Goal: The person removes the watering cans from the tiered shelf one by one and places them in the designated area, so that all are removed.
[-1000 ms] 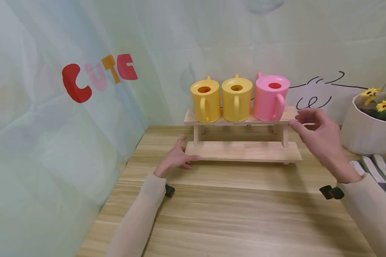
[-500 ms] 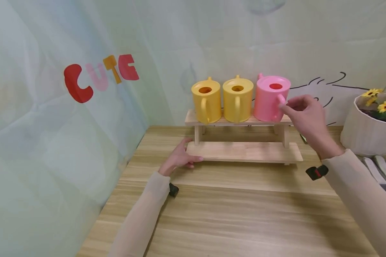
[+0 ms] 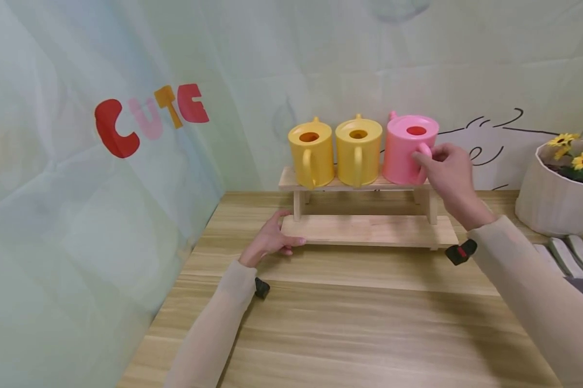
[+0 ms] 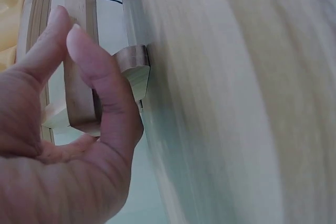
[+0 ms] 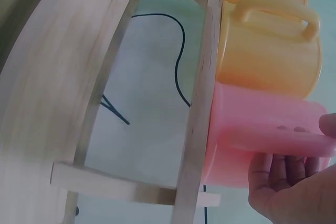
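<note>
A pink watering can (image 3: 402, 153) stands at the right end of the top step of a two-step wooden rack (image 3: 369, 229), beside two yellow cans (image 3: 311, 153) (image 3: 358, 153). My right hand (image 3: 444, 170) grips the pink can's handle; in the right wrist view my fingers (image 5: 286, 174) curl round the handle of the pink can (image 5: 252, 124), with a yellow can (image 5: 268, 61) just beyond it. My left hand (image 3: 271, 238) holds the left corner of the lower step. In the left wrist view my left hand's thumb (image 4: 102, 93) wraps over the board (image 4: 80, 3).
The rack stands at the back of a wooden table (image 3: 345, 323), against a pale backdrop with the letters CUTE (image 3: 151, 116). A white pot of sunflowers (image 3: 548, 199) stands at the right, with white slats (image 3: 570, 250) in front of it.
My right hand has moved left from beside the rack to the pink can and closed round its handle. My left hand has stayed at the lower step's corner.
</note>
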The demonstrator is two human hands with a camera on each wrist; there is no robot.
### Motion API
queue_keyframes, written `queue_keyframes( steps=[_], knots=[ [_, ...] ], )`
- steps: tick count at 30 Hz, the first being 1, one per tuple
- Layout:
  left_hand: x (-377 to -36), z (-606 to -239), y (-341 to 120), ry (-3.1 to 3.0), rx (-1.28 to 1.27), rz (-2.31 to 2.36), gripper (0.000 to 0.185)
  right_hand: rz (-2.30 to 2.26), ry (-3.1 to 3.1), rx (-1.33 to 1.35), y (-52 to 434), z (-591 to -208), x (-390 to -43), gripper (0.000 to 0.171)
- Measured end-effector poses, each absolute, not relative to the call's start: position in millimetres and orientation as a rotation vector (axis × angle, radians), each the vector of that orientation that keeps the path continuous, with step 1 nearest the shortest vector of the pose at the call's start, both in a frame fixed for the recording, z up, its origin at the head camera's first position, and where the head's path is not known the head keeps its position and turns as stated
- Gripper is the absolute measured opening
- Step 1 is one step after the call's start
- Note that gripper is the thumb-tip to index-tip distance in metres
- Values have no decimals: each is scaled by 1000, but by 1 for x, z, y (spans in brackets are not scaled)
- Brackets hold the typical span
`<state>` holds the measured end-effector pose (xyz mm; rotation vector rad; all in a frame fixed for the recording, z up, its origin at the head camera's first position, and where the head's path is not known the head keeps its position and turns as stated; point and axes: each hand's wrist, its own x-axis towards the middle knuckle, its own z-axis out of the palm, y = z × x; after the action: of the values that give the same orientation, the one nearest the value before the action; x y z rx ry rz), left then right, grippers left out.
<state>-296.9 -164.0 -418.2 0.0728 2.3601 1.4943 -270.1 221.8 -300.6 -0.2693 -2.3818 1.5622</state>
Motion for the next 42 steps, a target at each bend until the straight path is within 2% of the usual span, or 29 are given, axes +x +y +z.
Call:
queue_keyframes(
  steps=[8,15,25,42],
  knots=[
    [-298,-418,-164,2358,67,1495,104,1760,-2269,-203,213,-304,-275,44],
    [-296,-417,-165,2337,74,1496,105,1841,-2160,-224,211,-306,-277,29],
    [-296,-420,-164,2356,98,1484,107,1676,-2179,-341,210,-308,-277,38],
    [-299,-422,-166,2363,81,1488,105,1666,-2111,-365,220,-313,-267,40]
  ],
)
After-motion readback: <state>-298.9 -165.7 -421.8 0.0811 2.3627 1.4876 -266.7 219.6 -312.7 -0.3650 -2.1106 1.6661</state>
